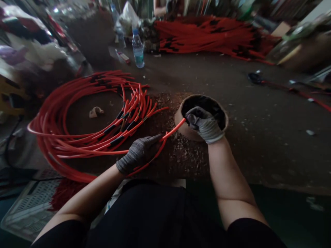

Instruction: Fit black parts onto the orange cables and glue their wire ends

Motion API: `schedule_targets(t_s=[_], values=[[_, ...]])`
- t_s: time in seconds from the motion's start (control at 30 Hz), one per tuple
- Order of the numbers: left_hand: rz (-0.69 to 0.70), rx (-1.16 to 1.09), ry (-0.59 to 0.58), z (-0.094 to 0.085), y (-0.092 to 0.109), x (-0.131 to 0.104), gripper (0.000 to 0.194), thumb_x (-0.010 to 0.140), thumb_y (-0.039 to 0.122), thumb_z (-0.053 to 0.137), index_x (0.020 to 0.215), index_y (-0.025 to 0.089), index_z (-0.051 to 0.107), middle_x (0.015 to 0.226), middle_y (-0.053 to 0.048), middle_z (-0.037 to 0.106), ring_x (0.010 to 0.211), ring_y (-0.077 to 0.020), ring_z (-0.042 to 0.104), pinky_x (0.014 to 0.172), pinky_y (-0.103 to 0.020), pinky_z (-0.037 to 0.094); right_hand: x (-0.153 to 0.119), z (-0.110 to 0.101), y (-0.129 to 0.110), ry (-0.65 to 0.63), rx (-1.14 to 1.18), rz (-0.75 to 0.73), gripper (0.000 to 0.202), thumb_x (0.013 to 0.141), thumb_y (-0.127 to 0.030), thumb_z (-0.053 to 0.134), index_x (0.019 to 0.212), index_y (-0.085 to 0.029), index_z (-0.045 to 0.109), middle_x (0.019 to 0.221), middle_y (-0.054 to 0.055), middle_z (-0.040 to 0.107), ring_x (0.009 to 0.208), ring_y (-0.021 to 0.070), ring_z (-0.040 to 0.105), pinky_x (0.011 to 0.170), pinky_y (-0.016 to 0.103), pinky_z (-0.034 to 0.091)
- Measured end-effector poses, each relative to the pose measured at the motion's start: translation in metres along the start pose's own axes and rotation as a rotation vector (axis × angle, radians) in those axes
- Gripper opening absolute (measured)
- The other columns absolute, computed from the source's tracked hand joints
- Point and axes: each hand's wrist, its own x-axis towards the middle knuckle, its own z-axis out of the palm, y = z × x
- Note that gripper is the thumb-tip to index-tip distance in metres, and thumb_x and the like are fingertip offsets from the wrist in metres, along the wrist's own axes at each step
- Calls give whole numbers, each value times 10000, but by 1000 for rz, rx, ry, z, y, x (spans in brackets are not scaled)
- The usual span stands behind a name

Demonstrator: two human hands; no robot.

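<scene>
1. Fingers of the gloved left hand [139,153] grasp a red tube [176,130]; those of the gloved right hand [203,124] are curled at its end. Whether they pinch the tube or a small piece cannot be told.
2. Beneath both hands lies a dark worktable [248,144], with a large heap of red lengths [196,36] across its far side.
3. To the person's left, a wide coil of red tubes [51,137] rests loosely looped. Several strands carry black bands [117,140] near their ends; others show none, though overlap prevents a count. No band can be made out on the held stretch.
4. Low at the left, a pale slotted crate [28,203] sits near a bunch of thin red strands [64,193]; whether it holds them is unclear.
5. Under the right hand, a round tub [190,131] stands upright, with black pieces [204,104] inside, too dark to identify.
6. Farther back, a clear bottle [139,53] holds some liquid, beside a small box [122,56].
7. Smallest are the scraps [188,156] scattered around the tub.
</scene>
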Motion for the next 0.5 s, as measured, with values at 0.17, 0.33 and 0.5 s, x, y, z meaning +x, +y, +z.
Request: schedule_targets(t_s=[0.17, 0.33, 0.5], values=[[-45, 73, -25, 2, 3, 1, 408, 937, 314, 553, 1295, 176, 694, 1130, -118, 779, 991, -268, 756, 884, -371, 588, 2, 2, -19, -297, -171, -138, 342, 723, -547, 793, 703, -226, 678, 659, -14, 619, 599, 124, 497, 576, 266, 455], [-43, -86, 6, -6, 10, 1, 354, 930, 334, 563, 1126, 119, 765, 959, -100, 795, 837, -213, 736, 774, -296, 562, -12, 5, -28, -392, -138, -78, 281, 719, -497, 819, 782, -231, 755, 699, 25, 686, 600, 143, 576, 559, 269, 494], [-64, -359, 56, -30, 22, 0, 358, 942, 377, 566, 1042, 92, 757, 883, -60, 759, 792, -161, 681, 697, -227, 536, -23, 45, -23, -193, 482, 39, 362, 584, -512, 922, 826, -310, 744, 806, -28, 713, 491, 67, 532, 402, 180, 433]])
